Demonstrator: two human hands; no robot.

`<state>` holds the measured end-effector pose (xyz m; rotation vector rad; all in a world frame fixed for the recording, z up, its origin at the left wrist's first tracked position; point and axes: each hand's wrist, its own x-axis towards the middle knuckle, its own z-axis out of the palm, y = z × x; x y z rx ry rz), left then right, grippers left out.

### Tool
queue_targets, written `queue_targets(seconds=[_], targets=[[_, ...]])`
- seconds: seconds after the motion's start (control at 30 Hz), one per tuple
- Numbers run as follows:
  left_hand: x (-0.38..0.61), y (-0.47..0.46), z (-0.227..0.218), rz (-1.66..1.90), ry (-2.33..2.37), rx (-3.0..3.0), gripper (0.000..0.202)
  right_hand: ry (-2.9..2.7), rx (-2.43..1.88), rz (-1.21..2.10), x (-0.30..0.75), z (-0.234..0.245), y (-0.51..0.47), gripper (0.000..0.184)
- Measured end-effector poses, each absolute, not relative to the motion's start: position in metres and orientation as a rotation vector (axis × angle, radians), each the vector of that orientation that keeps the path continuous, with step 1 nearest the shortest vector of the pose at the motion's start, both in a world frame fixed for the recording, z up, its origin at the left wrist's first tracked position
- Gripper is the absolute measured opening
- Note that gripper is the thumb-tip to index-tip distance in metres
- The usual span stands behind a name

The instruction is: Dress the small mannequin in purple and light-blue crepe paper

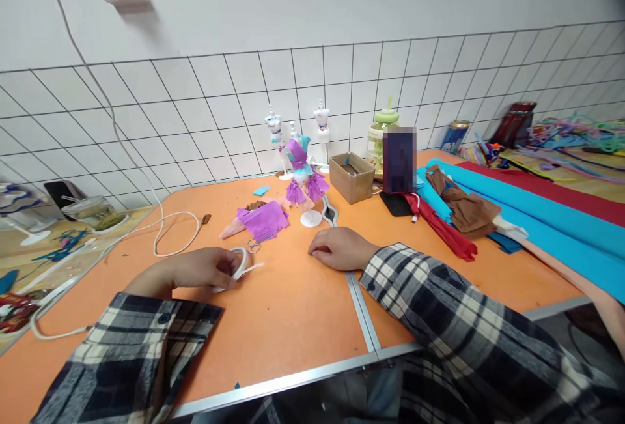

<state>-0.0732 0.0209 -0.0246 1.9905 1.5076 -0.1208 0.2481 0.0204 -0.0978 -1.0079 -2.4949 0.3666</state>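
My left hand [208,268] is closed round a roll of white tape [243,260], with a loose white end sticking out to the right. My right hand [342,248] rests on the orange table, its fingers curled in and nothing visible in them. Just beyond the hands stands a small white dress form [310,218] dressed in purple and turquoise crepe paper [299,154]. Scissors [254,245] lie past the tape, partly under a purple sheet of crepe paper [263,219].
Two more dress forms [273,127] stand by the tiled wall. A cardboard box [352,180], a blurred-out upright device [399,162] and a green-lidded jug [385,121] are right of them. Crepe paper rolls [527,206] cover the right side; a white cable [157,228] lies left.
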Motion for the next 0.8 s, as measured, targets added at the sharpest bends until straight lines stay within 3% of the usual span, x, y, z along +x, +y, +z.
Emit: queue_targets(seconds=[0.1, 0.23, 0.57, 0.8], targets=[[-0.052, 0.010, -0.013, -0.034, 1.105, 1.763, 0.027, -2.476, -0.963, 0.324, 0.247, -0.095, 0.017, 0.020], [-0.044, 0.000, -0.007, -0.089, 0.950, 1.635, 0.029, -2.372, -0.868, 0.262, 0.239, -0.090, 0.010, 0.017], [-0.021, 0.010, -0.054, 0.287, 0.650, 1.298, 0.062, -2.060, -1.016, 0.271, 0.228, -0.088, 0.006, 0.012], [-0.016, 0.005, -0.057, 0.245, 0.657, 1.345, 0.042, -1.933, -0.846, 0.506, 0.235, -0.092, 0.012, 0.039]])
